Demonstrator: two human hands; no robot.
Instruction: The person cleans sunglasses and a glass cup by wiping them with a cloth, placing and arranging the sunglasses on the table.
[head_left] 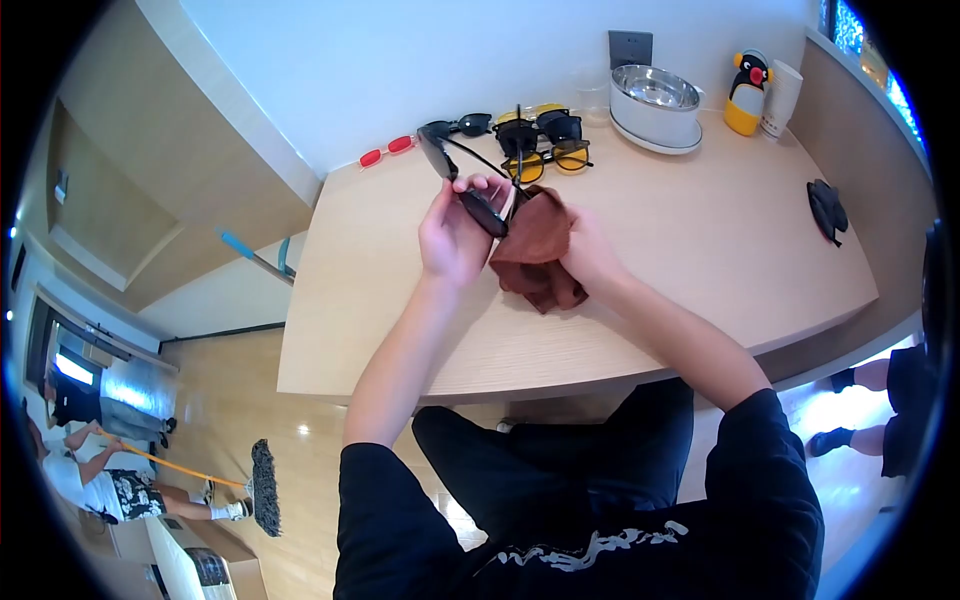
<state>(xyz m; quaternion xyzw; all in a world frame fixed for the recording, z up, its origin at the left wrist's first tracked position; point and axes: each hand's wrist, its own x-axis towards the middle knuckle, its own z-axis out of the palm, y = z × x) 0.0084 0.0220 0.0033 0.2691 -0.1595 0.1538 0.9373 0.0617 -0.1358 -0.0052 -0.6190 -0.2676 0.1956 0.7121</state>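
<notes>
plainly, both hands are occupied: the left hand (455, 238) pinches the dark sunglasses (484, 213) by their front, around the middle of the frame, while the right hand (592, 250) grasps the brown cloth (540, 228), its fingertips mostly hidden by the folds. the sunglasses are held up over the table (720, 235), just left of the cloth and seemingly touching its edge, with their temples unfolded. beyond the cloth lie the yellow-lensed glasses (572, 158); the red-lensed glasses (401, 144) lie beyond it to the left, and the white bowl (655, 120) stands beyond it to the right. for a good wipe, the left grip is best kept to the rim and bridge, since bare fingers on a lens could smudge it. a flat fold of cloth over both faces of one lens, rubbed lightly, should work more evenly than a bunched wad. the open temples call for care, as they could snag in the loose folds, and steadying the side being rubbed should spare the bridge from twisting.
</notes>
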